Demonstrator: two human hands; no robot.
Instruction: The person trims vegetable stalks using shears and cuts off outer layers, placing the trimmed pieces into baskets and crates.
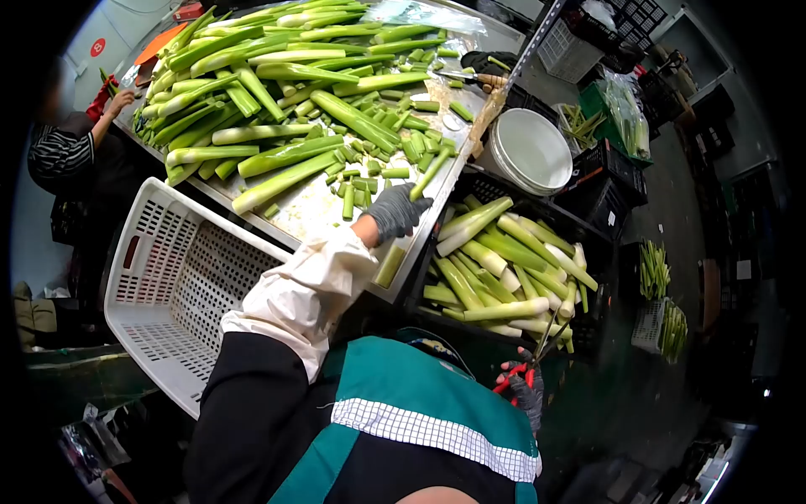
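My left hand [396,213], in a grey glove, is at the near right edge of the metal table, its fingers closed around a slim green stalk piece [433,173] that points away from me. Another cut stalk piece [389,267] lies by the table edge below my wrist. My right hand [528,393], in a dark glove with bare fingertips, holds red-handled scissors [517,377], blades pointing up and right. Beside the table, a black crate [417,296] is filled with trimmed green-and-white stalks [495,260]. Short offcuts [366,183] are scattered on the table.
Long thick stalks [294,50] are heaped across the table. A white perforated basket [144,294] leans at its left. White buckets [531,149] stand at the right, near a wooden-handled knife [480,79]. A person [71,160] is at the far left; more crates [651,326] line the right.
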